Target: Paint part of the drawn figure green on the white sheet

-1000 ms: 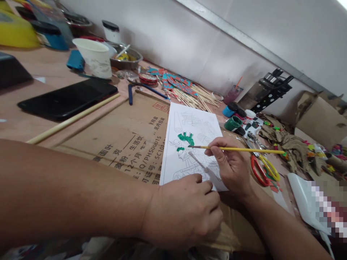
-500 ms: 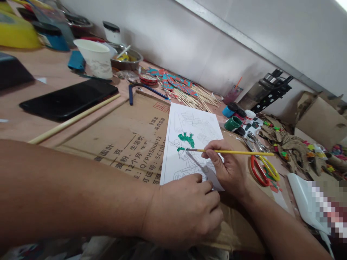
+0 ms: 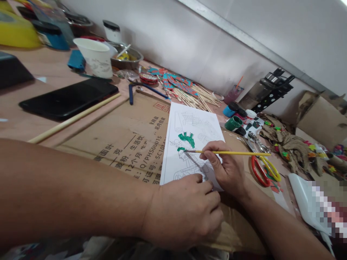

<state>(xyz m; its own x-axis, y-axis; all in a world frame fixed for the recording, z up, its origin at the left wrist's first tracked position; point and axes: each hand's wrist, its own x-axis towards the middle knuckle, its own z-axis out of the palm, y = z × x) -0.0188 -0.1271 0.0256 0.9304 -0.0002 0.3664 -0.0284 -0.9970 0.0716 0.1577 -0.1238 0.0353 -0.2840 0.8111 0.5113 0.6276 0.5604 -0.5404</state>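
Observation:
My right hand (image 3: 229, 171) pinches a thin yellow paintbrush (image 3: 246, 154) between thumb and fingers. The brush's dark tip is at the smaller green painted patch on a white sheet of paper (image 3: 207, 112) with a printed line drawing. A larger green patch (image 3: 187, 139) lies just above it. My left hand (image 3: 187, 211) rests over the sheet's lower edge, its fingers curled; the fingertips are hidden, so whether they hold anything does not show. Under the paper lies a flat cardboard piece (image 3: 121, 124) with printed characters.
An open green paint jar (image 3: 233, 123), scissors (image 3: 261, 169) with red and yellow handles, and a white device (image 3: 306, 198) lie rightward. Thin sticks (image 3: 200, 97) are piled behind the paper. Leftward are a black phone (image 3: 70, 97), a wooden rod (image 3: 73, 119) and a paper cup (image 3: 94, 57).
The brush and my right hand have shifted slightly left, bringing the tip to the edge of the small green patch. My left hand has stayed in place.

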